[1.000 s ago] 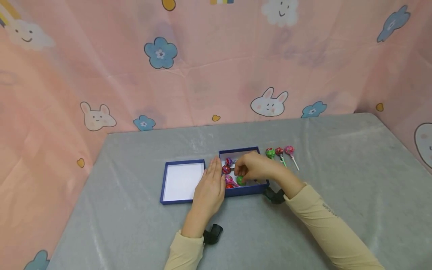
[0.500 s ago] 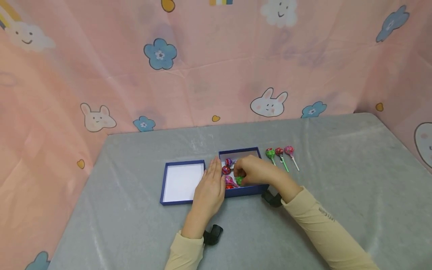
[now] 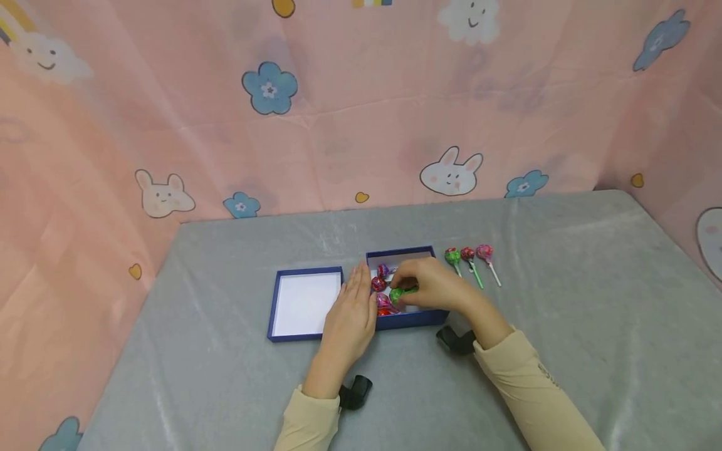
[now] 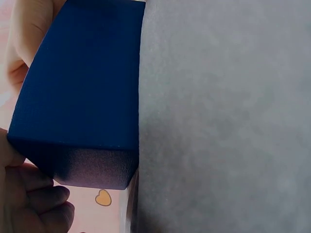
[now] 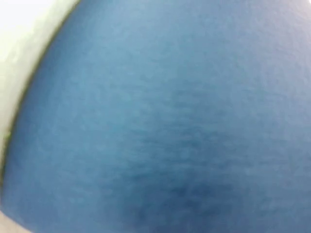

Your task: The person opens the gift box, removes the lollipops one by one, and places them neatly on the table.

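Note:
A blue box [image 3: 412, 320] with a pale inside stands on the table, holding several wrapped lollipops. Among them are a purple one [image 3: 383, 270], a dark red one [image 3: 378, 284] and a pink one [image 3: 383, 300]. My right hand [image 3: 431, 285] reaches into it and pinches a green lollipop [image 3: 396, 295], whose head points left. My left hand [image 3: 351, 310] rests along the box's left side with fingers straight. In the left wrist view the box's outer wall [image 4: 82, 82] rises beside the left fingers [image 4: 46, 199]. Blue box wall [image 5: 170, 97] fills most of the right wrist view.
Left of the box lies a blue-rimmed lid [image 3: 304, 304], white inside up, partly behind the left hand. Three lollipops lie in a row to the right: green [image 3: 452, 255], red [image 3: 467, 253] and pink [image 3: 484, 252]. A grey cloth [image 3: 225, 388] covers the table; a pink printed curtain [image 3: 350, 144] hangs behind.
The green lollipop in the box has shifted slightly left and up with my right hand, and more of it shows. My left hand, the box and the lid stay in place.

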### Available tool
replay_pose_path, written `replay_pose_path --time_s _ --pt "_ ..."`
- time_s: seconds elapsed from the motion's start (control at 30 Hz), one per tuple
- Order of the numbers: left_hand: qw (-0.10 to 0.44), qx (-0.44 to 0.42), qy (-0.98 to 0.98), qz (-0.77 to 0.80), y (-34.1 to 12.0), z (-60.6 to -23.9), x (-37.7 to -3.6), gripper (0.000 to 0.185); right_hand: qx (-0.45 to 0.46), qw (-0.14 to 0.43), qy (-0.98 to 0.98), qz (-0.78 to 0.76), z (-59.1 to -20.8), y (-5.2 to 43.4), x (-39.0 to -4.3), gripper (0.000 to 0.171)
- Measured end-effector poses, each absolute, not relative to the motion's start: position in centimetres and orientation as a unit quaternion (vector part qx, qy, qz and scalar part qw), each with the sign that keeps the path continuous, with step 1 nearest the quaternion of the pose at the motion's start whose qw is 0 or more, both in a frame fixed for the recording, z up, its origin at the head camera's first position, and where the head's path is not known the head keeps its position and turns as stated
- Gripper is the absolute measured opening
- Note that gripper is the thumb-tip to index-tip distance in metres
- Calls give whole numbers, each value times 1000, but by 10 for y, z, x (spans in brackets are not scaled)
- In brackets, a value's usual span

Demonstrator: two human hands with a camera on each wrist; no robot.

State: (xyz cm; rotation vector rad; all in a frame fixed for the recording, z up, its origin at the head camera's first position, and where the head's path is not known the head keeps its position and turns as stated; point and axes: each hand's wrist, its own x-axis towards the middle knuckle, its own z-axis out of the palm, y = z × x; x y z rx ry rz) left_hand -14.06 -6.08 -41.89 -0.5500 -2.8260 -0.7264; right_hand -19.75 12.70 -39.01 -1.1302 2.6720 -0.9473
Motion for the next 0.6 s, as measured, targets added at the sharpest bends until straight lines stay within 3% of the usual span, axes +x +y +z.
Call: replay_pose_path --time_s 0.6 --pt "101 -186 -947 -243 -59 -419 -141 49 -354 31 855 -378 -389 136 -193 16"
